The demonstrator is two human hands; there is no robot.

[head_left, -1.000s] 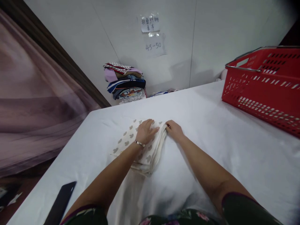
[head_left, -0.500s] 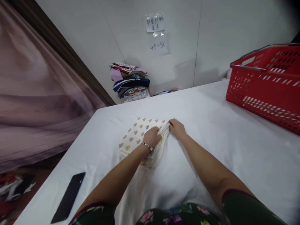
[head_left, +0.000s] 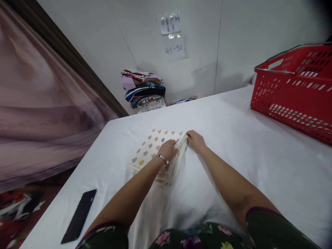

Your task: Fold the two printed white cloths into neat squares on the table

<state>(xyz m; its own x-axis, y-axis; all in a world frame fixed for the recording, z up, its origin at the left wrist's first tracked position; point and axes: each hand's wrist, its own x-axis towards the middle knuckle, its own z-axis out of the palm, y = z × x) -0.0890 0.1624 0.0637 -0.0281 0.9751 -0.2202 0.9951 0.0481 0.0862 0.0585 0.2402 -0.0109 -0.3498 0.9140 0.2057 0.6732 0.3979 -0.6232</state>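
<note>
A cream cloth (head_left: 150, 147) with grey mushroom-like shapes and a few coloured prints lies folded in several layers on the white-covered table (head_left: 228, 124). My left hand (head_left: 168, 150), with a silver bracelet at the wrist, is closed on the cloth's right side, where the layers bunch up. At the far right corner, my right hand (head_left: 196, 140) pinches the edges of the same cloth. Part of the near side of the cloth is hidden under my left hand and forearm.
A black phone (head_left: 79, 216) lies at the table's left edge. The red plastic basket (head_left: 293, 91) stands at the right. Beyond the far edge is a stack of folded fabrics (head_left: 145, 88) against the wall. A pinkish curtain (head_left: 46, 103) hangs on the left.
Both hands keep their hold on the cloth in nearly the same place. The view has shifted very slightly; the cloth shows no clear movement.
</note>
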